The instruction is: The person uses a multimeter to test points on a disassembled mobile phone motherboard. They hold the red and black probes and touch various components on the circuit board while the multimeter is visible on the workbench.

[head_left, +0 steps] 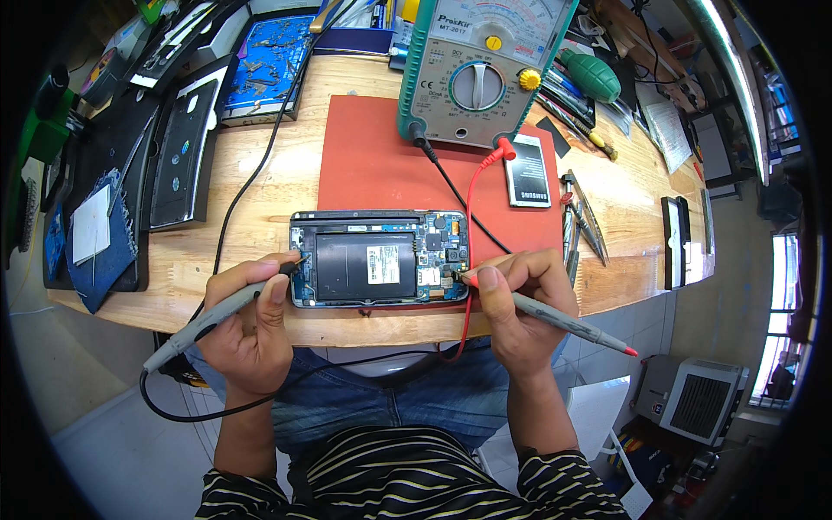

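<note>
An opened smartphone (368, 264) lies sideways near the table's front edge, its circuit board and black battery bay exposed. My left hand (251, 329) is closed on a grey test probe (201, 328) with a black lead at its rear end; the tip meets the phone's left end. Pinched in my right hand (529, 299) is a second grey test probe (572, 322) with red ends, its tip at the board's lower right corner. Whether either tip touches metal is too small to tell. Beyond the phone stands a green-cased analog multimeter (477, 82), with black and red leads plugged in.
An orange-red mat (364, 173) lies under the phone. A phone battery (528, 178) rests right of the multimeter, near tweezers (591, 221). Trays and a blue parts board (269, 56) crowd the left; a green hand-grenade-shaped object (591, 76) sits back right. A black cable (260, 169) crosses the table.
</note>
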A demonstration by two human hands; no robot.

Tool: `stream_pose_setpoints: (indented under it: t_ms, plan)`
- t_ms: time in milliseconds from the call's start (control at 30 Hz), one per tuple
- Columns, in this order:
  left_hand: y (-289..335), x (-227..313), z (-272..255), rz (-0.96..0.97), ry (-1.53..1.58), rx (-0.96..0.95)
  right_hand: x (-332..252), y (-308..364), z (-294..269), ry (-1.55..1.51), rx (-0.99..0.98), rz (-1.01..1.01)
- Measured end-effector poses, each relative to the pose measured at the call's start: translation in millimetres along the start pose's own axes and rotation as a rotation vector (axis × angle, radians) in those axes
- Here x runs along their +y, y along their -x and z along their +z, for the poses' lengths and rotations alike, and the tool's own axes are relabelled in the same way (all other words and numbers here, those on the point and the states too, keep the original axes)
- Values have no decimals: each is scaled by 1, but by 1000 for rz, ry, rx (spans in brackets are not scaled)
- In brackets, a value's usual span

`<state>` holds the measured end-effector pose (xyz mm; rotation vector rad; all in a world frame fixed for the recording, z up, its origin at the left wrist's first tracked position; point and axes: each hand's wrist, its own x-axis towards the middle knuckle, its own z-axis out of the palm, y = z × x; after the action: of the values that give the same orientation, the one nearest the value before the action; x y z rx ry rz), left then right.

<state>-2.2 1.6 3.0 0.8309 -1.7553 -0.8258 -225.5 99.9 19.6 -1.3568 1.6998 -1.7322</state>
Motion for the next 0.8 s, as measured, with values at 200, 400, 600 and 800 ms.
stream_pose_setpoints:
  t_ms: [200, 400, 600, 800]
  plan:
    - [0, 0, 1, -13, 33, 4, 0, 0, 1, 2, 8, 2]
    - [0, 1, 0, -6, 16, 5, 0, 0, 1, 2, 7, 4]
    - [0, 2, 0, -19, 23, -3, 1, -1, 0, 7, -5, -15]
    - [0, 2, 1, -13, 39, 3, 0, 0, -1, -12, -12, -18]
